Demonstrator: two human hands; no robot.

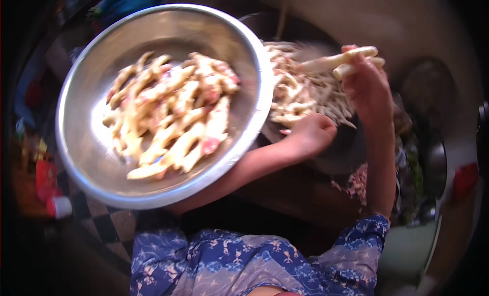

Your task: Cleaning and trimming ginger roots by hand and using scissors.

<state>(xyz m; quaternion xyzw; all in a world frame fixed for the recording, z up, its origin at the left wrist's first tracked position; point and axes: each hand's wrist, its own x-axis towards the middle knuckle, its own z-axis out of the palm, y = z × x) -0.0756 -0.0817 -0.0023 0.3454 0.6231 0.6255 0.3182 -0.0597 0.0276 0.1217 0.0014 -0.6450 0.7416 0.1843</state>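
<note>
My right hand [368, 82], raised at the right, grips pale, stick-like pieces of what looks like young ginger [355, 59]. Lower and to its left, my left hand [315, 133] is curled by the near edge of a heap of pale, finger-shaped ginger pieces [313, 90]; whether it holds anything is hidden. A large round metal basin [164, 202] fills the upper left and covers part of my left forearm. Inside it lie knobbly, cream-coloured ginger rhizomes [168, 109] with pink tips. The view is blurred around the heap.
Pinkish peelings or scraps [359, 181] lie beside my right forearm. A pale green tub [408, 250] stands at the lower right, below metal bowls [437, 174] and greens [414, 166]. Blue plastic [130, 4] shows at the top left. A red packet [46, 177] is at the left, above checkered floor tiles [105, 227].
</note>
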